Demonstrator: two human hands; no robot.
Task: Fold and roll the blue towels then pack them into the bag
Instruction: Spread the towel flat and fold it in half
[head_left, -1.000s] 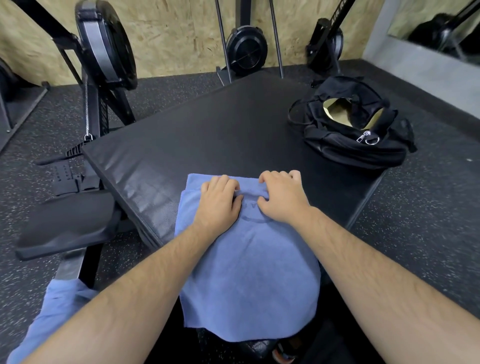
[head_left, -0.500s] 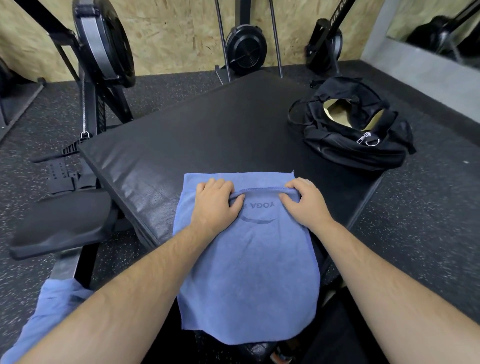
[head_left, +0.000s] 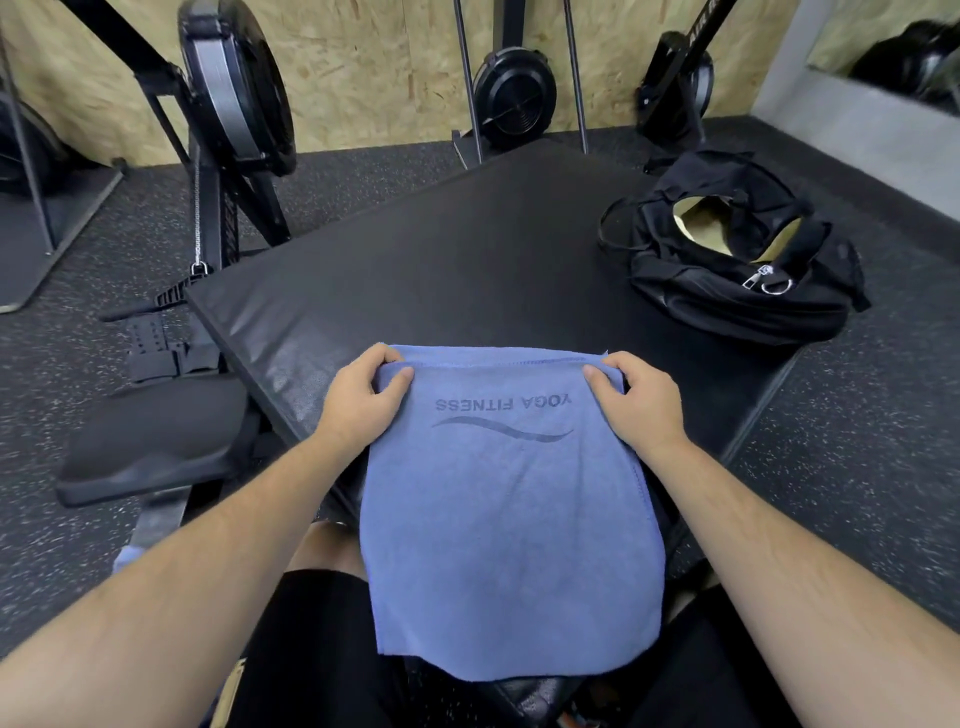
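Both bare forearms reach forward, the left hand (head_left: 363, 402) and right hand (head_left: 641, 402) well apart, knuckles up, each pinching the far edge of the blue towel (head_left: 509, 519) between curled fingers (head_left: 382, 356) and thumb.

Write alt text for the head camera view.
The left hand and right hand pinch the far corners of a blue towel printed YOGA FITNESS, draped off a black mat toward the lap. An open black bag sits at the mat's far right.

We are recording a blue towel (head_left: 509, 519), printed YOGA FITNESS, lying at lower centre, far edge folded over; a black bag (head_left: 737, 306) is sitting unzipped at upper right.
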